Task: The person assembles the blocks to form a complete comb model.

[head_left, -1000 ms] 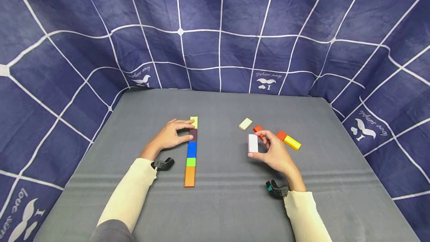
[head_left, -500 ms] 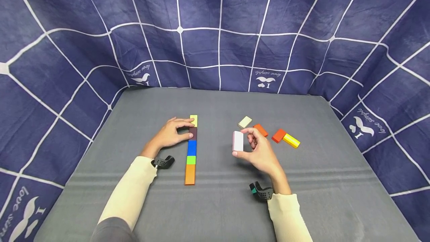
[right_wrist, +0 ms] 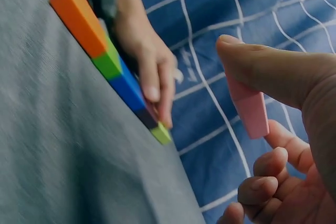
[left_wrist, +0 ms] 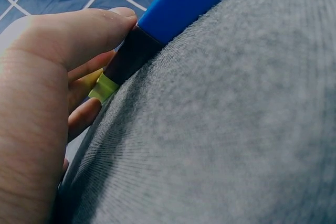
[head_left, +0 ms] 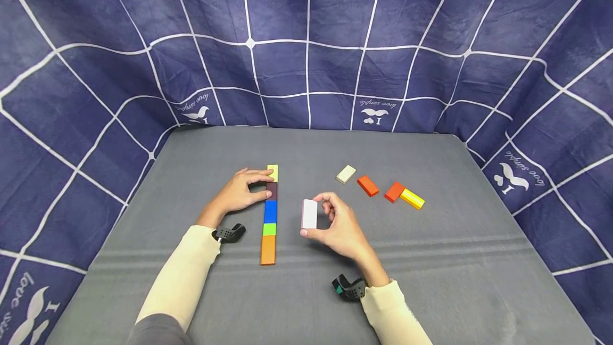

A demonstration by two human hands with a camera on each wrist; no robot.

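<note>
Five-coloured row of blocks stands in a line on the grey cloth: orange block, green block, blue block, dark brown block and yellow block. My left hand rests at the row's far end, thumb on the dark brown block and a finger on the yellow one. Between thumb and index finger, my right hand pinches a pink block by its ends, its top looking whitish in the head view. It hangs just right of the row, apart from it.
Farther right lie a cream block, a red block, and another red block touching a yellow-orange block. A blue gridded curtain borders the grey table at the back and sides.
My right hand has carried the pink block leftward from beside the red blocks to near the row. My left hand keeps its place on the row.
</note>
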